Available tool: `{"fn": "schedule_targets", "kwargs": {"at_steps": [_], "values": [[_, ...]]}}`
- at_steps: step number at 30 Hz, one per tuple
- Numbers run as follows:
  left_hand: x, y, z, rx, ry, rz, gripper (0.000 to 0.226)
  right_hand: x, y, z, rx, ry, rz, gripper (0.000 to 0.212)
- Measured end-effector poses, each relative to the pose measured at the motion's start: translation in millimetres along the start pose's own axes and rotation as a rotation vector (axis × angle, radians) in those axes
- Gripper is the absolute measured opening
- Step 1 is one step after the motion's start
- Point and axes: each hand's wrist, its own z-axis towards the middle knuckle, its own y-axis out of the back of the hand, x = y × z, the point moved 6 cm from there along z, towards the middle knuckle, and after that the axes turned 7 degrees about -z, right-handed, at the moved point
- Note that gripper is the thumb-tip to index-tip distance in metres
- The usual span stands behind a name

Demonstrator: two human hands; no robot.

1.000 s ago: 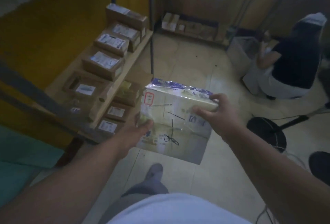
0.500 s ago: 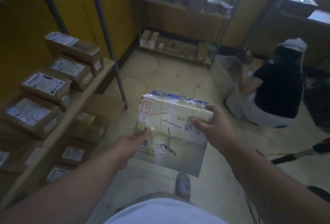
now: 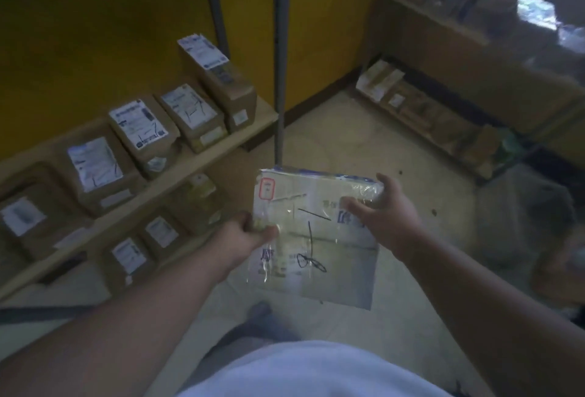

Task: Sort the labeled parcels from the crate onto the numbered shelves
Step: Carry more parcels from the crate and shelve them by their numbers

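- Far left of the parcel I see the wooden shelf (image 3: 190, 165), two levels, against the yellow wall (image 3: 95, 48).
- Upper level: row of brown boxes (image 3: 142, 134) with white labels, side by side, running up toward the grey post (image 3: 280, 64).
- Lower level, below-left of the parcel: more labelled boxes (image 3: 161, 232), dim, labels unreadable.
- Left hand (image 3: 243, 235) grips the parcel's left edge, thumb on top, fingers curled under.
- Parcel (image 3: 316, 225): flat, wrapped in clear plastic, held in mid air over the floor (image 3: 348, 143), just right of the shelf's front edge. Red-framed stamp at its top left corner, black pen lines and a scribble on its face, blue print too blurred to read.
- Right hand (image 3: 389, 216) grips the parcel's upper right corner, thumb across the top face, fingers round the far edge.
- Below the parcel: my shoe (image 3: 261, 309) and pale shirt (image 3: 310, 371).
- Up and right of the parcel: second low shelf (image 3: 443, 118) with boxes, blurred.
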Motion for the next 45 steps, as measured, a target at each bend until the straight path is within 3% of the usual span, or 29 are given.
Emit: {"fn": "schedule_targets", "kwargs": {"at_steps": [2, 6, 8, 11, 17, 20, 23, 26, 30, 34, 38, 45], "values": [[-8, 1, 17, -0.021, 0.005, 0.038, 0.041, 10, -4, 25, 0.04, 0.012, -0.086, 0.102], [-26, -5, 27, -0.068, -0.011, 0.057, 0.123, 29, 1, 76, 0.067, 0.056, -0.219, 0.096], [-31, -14, 30, -0.077, -0.031, 0.138, 0.138, 34, -5, 104, 0.121, 0.096, -0.306, 0.085], [-36, -32, 36, -0.194, -0.017, 0.126, 0.135, 38, -19, 147, 0.206, 0.195, -0.358, 0.079], [-14, -82, 50, -0.619, 0.107, -0.236, 0.08, 42, -41, 214, 0.508, 0.441, -0.424, 0.08], [8, -109, 53, -0.669, 0.146, -0.373, 0.078, 46, -57, 232, 0.619, 0.489, -0.487, 0.079], [38, -117, 51, -0.759, 0.177, -0.548, 0.057, 56, -86, 242, 0.722, 0.508, -0.47, 0.066], [79, -119, 53, -0.867, 0.22, -0.813, 0.049, 57, -114, 239, 0.808, 0.623, -0.632, 0.056], [126, -118, 72, -0.917, 0.3, -1.06, 0.046, 43, -161, 250, 0.788, 0.721, -0.874, 0.066], [170, -104, 124, -0.929, 0.32, -1.15, 0.048, 30, -243, 281, 0.754, 0.591, -0.838, 0.073], [216, -80, 198, -0.963, 0.32, -1.244, 0.038, 22, -330, 325, 0.563, 0.558, -0.829, 0.075], [297, -52, 324, -0.857, 0.454, -1.032, 0.028, 23, -443, 400, 0.44, 0.71, -0.815, 0.076]]}}
